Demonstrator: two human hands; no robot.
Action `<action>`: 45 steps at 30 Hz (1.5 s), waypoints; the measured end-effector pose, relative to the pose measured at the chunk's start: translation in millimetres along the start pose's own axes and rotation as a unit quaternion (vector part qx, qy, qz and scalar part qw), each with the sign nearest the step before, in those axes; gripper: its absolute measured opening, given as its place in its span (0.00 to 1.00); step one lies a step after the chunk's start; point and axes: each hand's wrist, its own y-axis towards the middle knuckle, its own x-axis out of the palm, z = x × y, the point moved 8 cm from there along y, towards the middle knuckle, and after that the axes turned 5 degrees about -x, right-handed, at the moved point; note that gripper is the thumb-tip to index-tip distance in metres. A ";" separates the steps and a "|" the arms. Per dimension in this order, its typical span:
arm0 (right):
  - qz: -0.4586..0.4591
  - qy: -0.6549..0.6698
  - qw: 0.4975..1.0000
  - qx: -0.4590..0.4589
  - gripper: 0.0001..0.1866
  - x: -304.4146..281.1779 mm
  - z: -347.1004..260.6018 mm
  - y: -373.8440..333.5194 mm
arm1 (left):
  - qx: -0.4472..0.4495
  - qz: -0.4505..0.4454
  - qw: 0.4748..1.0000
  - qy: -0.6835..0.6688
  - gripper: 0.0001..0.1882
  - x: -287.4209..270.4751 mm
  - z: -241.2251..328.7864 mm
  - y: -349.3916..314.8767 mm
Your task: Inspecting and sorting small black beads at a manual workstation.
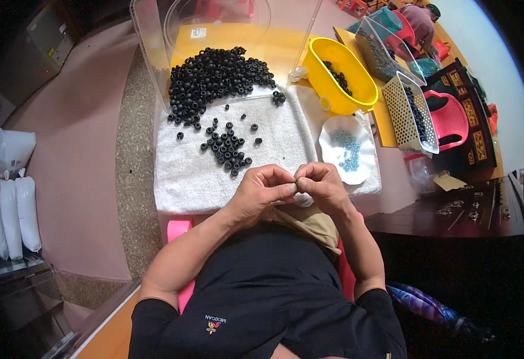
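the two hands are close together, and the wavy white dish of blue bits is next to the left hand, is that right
Not quite: the head view shows the wavy white dish of blue bits next to the right hand, not the left hand. The two hands are indeed close together.

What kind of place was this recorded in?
Probably a small hand-assembly workshop, though I can't be certain: small round black pieces with holes are heaped by a white cloth towel, a yellow oval plastic tub holds more dark pieces, and another person is in the background.
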 end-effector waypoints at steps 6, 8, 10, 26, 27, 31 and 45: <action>0.047 -0.013 0.998 -0.035 0.10 -1.0 5.4 -0.3 | 0.008 0.015 1.000 0.001 0.07 -1.6 5.1 0.0; 0.054 -0.003 0.998 -0.040 0.10 -2.9 6.1 -0.5 | 0.016 0.015 1.000 0.018 0.07 -1.4 6.2 0.0; 0.034 -0.016 0.998 -0.044 0.10 -2.3 5.2 -1.1 | 0.015 0.015 1.000 0.020 0.07 -0.6 5.6 -0.6; 0.022 -0.426 0.840 -0.335 0.11 30.1 -37.6 -15.7 | -0.008 0.041 0.997 -0.058 0.07 -14.4 -4.8 4.1; 0.020 -0.426 0.840 -0.335 0.11 34.3 -39.6 -15.6 | -0.005 0.047 0.996 -0.072 0.06 -15.6 -2.8 3.6; 0.013 -0.443 0.837 -0.321 0.10 41.6 -48.9 -10.6 | 0.016 0.066 0.992 -0.104 0.05 -20.9 1.5 2.1; -0.130 -0.677 0.657 -0.306 0.07 90.9 -49.1 171.4 | 0.029 0.092 0.992 -0.086 0.06 -24.6 -6.7 3.1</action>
